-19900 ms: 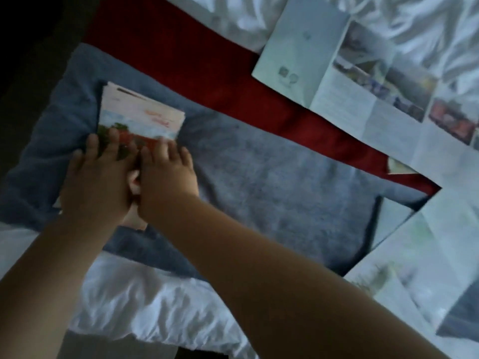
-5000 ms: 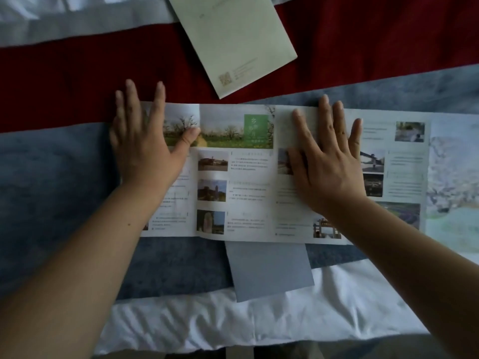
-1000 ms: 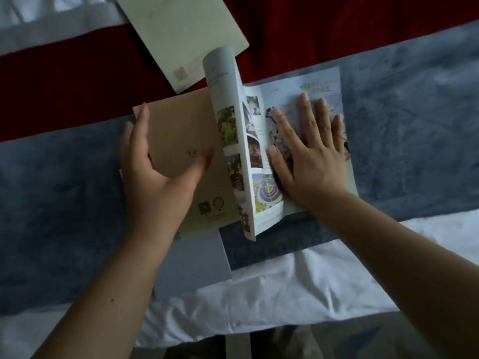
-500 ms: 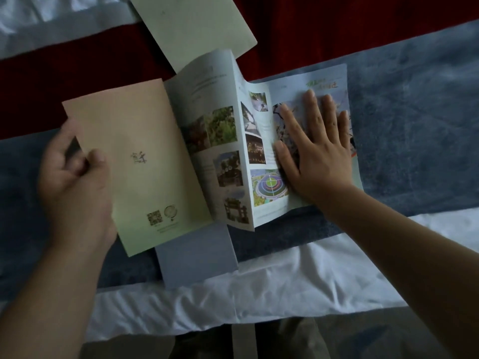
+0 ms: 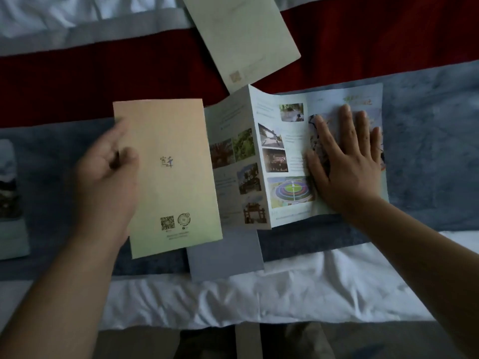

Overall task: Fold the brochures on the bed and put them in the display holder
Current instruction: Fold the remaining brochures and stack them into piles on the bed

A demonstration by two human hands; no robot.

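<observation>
Left hand (image 5: 108,177) pinches brochure (image 5: 282,161) cover; right hand (image 5: 344,161) flat — pressing.

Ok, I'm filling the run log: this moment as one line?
step: folding brochure | left hand: pinches its tan end panel | right hand: flat on its right panel

The left hand (image 5: 108,174) is blurry where it holds the tan page of the brochure (image 5: 176,193), and the small print there is too tiny to read. The right hand (image 5: 344,164) covers part of a picture on it. A grey sheet (image 5: 228,257) is half hidden under it, and a pale green paper (image 5: 243,35) is cut off at the top edge.
</observation>
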